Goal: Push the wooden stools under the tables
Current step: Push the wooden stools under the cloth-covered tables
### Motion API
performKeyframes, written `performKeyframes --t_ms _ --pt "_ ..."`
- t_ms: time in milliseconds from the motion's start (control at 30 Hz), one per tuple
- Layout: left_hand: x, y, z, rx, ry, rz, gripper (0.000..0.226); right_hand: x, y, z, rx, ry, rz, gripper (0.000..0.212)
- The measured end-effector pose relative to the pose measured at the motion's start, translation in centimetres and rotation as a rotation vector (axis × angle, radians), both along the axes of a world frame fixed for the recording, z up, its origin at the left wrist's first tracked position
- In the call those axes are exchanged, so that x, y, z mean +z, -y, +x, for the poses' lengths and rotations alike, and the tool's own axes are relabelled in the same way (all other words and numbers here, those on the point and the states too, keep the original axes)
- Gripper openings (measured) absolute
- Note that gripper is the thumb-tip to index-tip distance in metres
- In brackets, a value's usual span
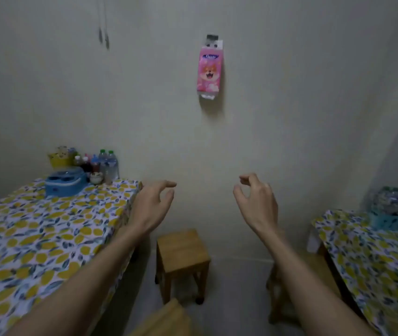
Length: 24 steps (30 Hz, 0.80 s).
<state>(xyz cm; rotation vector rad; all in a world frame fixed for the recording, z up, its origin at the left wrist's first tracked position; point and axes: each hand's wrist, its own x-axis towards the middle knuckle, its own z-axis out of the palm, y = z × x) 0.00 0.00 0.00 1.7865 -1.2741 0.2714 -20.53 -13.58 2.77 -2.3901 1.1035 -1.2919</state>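
Left hand [153, 204] and right hand [257, 202] are raised in the aisle, fingers loosely curled, grasping nothing. One wooden stool [183, 258] stands on open floor between the left table [47, 238] edge and the right table [372, 263], clear of both.

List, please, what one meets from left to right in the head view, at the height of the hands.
Left table → left hand → right hand → right table.
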Motion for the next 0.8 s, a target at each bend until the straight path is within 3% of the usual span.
performKeyframes --t_ms 367,533,800 --pt "-20.5 -4.5 -2.4 0.071 -0.472 0.362 0.033 -20.0 -1.8 1.2 0.095 -0.259 0.362 0.037" --pt "-24.1 -1.3 -3.6 0.049 -0.583 0.495 0.041 -23.8 2.0 1.1 0.165 -0.358 0.464 0.043" --pt "-27.3 12.9 -6.4 0.205 -0.711 0.392 0.039 -27.1 18.0 2.2 0.416 -0.521 0.447 0.048"
